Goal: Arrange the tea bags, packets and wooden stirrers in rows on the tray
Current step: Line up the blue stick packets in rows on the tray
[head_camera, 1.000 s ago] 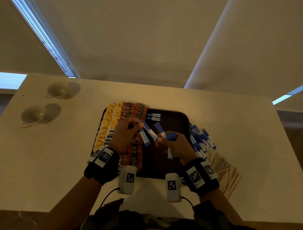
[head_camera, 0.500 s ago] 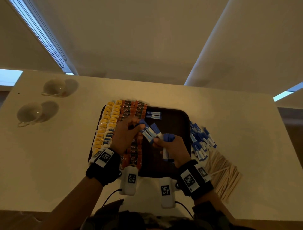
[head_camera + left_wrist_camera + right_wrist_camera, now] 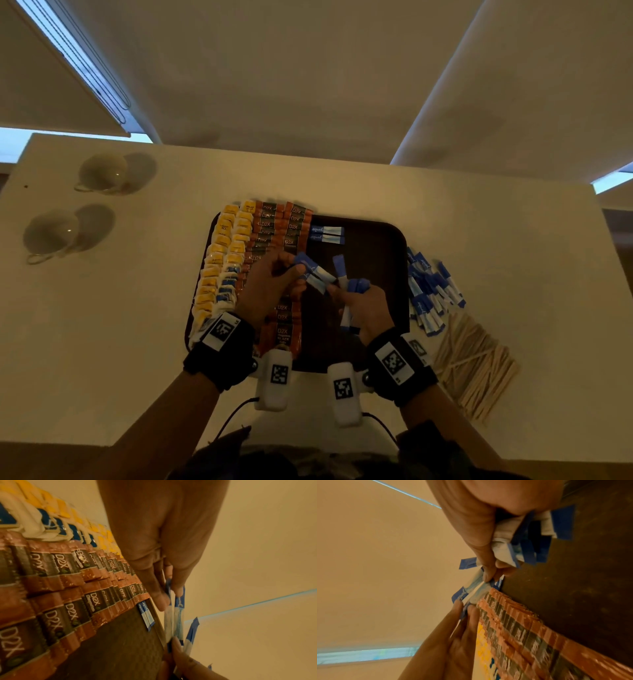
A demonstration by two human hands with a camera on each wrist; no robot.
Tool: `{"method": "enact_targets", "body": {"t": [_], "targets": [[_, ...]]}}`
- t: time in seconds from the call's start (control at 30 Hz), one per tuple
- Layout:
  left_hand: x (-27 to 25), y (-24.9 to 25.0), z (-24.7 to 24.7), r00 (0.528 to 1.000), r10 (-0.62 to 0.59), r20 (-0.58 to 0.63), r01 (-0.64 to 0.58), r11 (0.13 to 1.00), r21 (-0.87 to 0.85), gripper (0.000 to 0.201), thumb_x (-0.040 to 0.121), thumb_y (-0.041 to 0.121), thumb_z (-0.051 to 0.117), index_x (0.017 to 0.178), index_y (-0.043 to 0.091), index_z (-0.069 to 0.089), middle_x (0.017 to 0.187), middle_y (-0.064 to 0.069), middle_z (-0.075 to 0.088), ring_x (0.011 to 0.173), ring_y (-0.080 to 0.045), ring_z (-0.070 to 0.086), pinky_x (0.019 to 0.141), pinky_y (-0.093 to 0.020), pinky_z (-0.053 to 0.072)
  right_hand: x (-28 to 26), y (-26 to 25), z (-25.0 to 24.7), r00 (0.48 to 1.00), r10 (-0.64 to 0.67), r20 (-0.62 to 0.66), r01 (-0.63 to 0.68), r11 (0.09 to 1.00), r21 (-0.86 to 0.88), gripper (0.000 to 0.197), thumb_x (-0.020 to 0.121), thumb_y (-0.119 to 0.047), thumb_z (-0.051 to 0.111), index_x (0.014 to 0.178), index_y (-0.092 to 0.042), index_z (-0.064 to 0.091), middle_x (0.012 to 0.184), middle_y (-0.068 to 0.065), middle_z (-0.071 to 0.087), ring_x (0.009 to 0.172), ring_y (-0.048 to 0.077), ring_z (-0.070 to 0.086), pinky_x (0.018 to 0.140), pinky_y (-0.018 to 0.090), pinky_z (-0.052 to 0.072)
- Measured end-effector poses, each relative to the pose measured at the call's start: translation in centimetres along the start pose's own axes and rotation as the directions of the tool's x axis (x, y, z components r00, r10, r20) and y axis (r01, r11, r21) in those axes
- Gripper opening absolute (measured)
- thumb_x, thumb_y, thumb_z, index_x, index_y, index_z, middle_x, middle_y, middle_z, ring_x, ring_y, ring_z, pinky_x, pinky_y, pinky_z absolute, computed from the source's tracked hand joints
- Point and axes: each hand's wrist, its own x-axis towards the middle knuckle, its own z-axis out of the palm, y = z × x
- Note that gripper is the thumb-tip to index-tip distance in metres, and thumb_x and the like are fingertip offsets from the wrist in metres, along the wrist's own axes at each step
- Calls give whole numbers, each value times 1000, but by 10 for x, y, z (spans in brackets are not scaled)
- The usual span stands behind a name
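Note:
A dark brown tray holds rows of yellow tea bags and orange-brown D2X packets, with two blue-and-white packets laid at its far end. Above the tray my left hand pinches two blue-and-white packets by their blue ends. My right hand grips a bunch of the same packets and its thumb and finger pinch the near ends of the two that the left hand holds. More blue packets and wooden stirrers lie on the table to the tray's right.
Two pale cups stand at the far left of the white table. The right half of the tray is bare dark surface. The table's near edge runs just under my forearms.
My hands have come closer together over the tray; the right hand's fingers now meet the two packets held by the left hand, which were fanned apart from them a second ago.

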Motion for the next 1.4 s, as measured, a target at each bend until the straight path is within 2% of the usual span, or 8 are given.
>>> {"method": "enact_targets", "body": {"t": [0.23, 0.37, 0.57, 0.8, 0.93, 1.17, 1.3, 1.4], "targets": [[-11, -11, -44, 996, -12, -86, 20, 995, 96, 22, 84, 13, 66, 103, 16, 56, 95, -6, 65, 84, -19, 65, 65, -28, 56, 63, -25, -18, 986, 132, -104, -148, 975, -168, 35, 80, -9, 73, 60, -13, 44, 64, 6, 44, 64, 20, 48, 64, 35, 42], [-14, -20, -67, 992, -42, -119, 59, 987, 151, 20, 85, 10, 65, 103, 9, 56, 99, -7, 63, 86, -20, 62, 58, -18, 53, 96, -37, -17, 979, 194, -69, -205, 887, -414, 31, 75, -16, 78, 65, -9, 50, 85, 16, 58, 85, 27, 56, 80, 43, 53], [-13, -26, -82, 994, -14, -111, 36, 979, 200, 19, 85, 12, 65, 102, 8, 59, 97, -6, 64, 81, -17, 62, 56, -16, 50, 109, -61, -4, 958, 285, -32, -268, 850, -453, 27, 76, -3, 74, 72, -8, 48, 85, 11, 53, 93, 26, 52, 46, 23, 49], [-10, -28, -82, 996, -13, -89, 32, 976, 215, 20, 83, 12, 67, 101, 12, 58, 91, 3, 65, 79, -14, 61, 54, -16, 50, 124, -66, 6, 968, 243, -70, -252, 923, -292, 44, 78, 2, 71, 117, -1, 51, 116, 22, 55, 82, 26, 53, 42, 25, 51], [-11, -31, -83, 996, -8, -84, 27, 972, 232, 19, 82, 13, 68, 98, 18, 58, 89, 3, 64, 81, -14, 61, 55, -18, 52, 125, -56, 6, 975, 185, -124, -212, 941, -262, 17, 79, -1, 72, 87, 1, 57, 94, 19, 58, 73, 24, 56, 51, 29, 44], [-12, -31, -80, 996, 28, -90, -1, 960, 281, 15, 83, 16, 67, 93, 25, 59, 93, 6, 65, 83, -15, 61, 71, -32, 52, 111, -44, -3, 977, 0, -213, -73, 940, -334, 29, 76, -13, 77, 61, -7, 53, 89, 25, 65, 73, 27, 61, 65, 42, 52], [-10, -21, -68, 997, 43, -64, -26, 967, 254, 6, 90, 19, 59, 91, 25, 60, 84, 3, 63, 70, -6, 60, 55, -18, 49, 68, -47, -1, 992, 11, 130, 15, 980, -200, 15, 81, -10, 70, 89, 2, 64, 83, 13, 67, 58, 10, 64, 54, 20, 52], [-6, -8, -55, 999, 42, 25, -47, 962, 269, 17, 90, 26, 58, 104, 21, 63, 88, 1, 64, 72, -5, 61, 62, -25, 53, 31, -50, 2, 923, 75, 378, 9, 976, -216, 21, 84, -8, 66, 103, 0, 62, 82, 6, 69, 58, 3, 65, 50, 13, 49]]}}
